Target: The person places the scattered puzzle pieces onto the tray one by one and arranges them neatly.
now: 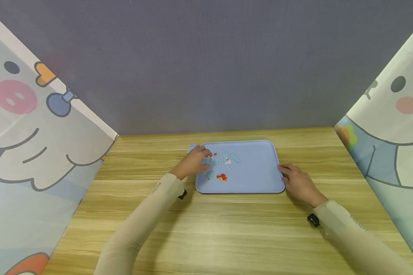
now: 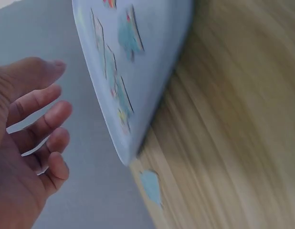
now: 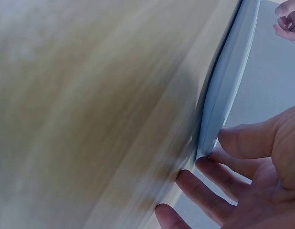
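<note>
My left hand (image 1: 194, 162) hovers over the left end of a pale blue tray (image 1: 251, 164), fingers spread and loosely bent, nothing between them in the left wrist view. Beneath and beside it lie several thin light-blue cut-out pieces (image 1: 226, 157) with printed pictures, partly covered by the fingers. Nearer the tray's front is a red and yellow fish-shaped piece (image 1: 221, 177). At the tray's right edge, my right hand (image 1: 298, 184) holds the rim, thumb (image 3: 247, 139) on the wall and fingertips by the corner.
One light-blue piece (image 2: 151, 186) lies on the wooden table (image 1: 206, 229) outside the tray's far left corner. A grey wall (image 1: 206, 68) rises at the table's back edge. Cartoon-printed panels (image 1: 27, 152) flank both sides.
</note>
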{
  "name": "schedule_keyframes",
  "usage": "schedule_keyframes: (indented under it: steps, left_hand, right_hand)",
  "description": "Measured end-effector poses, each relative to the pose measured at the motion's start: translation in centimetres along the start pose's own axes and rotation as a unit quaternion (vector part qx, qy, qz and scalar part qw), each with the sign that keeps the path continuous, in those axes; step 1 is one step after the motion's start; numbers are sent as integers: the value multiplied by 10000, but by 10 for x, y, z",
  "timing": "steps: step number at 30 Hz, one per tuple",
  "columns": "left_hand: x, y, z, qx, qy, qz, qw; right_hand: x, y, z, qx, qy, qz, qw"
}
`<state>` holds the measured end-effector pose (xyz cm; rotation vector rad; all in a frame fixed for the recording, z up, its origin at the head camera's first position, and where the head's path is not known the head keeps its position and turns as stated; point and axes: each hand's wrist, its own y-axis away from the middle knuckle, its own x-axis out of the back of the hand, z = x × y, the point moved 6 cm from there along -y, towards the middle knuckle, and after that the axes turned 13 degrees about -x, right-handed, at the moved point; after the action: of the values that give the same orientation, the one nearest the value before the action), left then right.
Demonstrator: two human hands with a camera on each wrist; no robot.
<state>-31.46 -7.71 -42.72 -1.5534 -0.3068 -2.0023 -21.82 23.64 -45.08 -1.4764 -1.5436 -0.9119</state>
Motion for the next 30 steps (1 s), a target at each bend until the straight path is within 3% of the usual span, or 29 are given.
schedule_keyframes:
  steps: [7,11,16,22,30]
  left_hand:
    - [13,17,-25,132,-4,838,9964]
    - [15,25,-42,585,-29,981,9935]
    - [14,31,-57,1041,-216,889,9903]
    - [10,31,-68,1240,-270,787,9888]
    - [1,29,-81,1803,-127,245,9832]
  right_hand:
    - [0,-1,1,36,16,21,10000]
    - [0,-1,1,44,-3,33,10000]
    - [0,-2,1,19,-25,-2,10000]
    - [0,-2,1,2,-38,-1,10000]
    - [-1,-2,2,-34,-53,-27,10000]
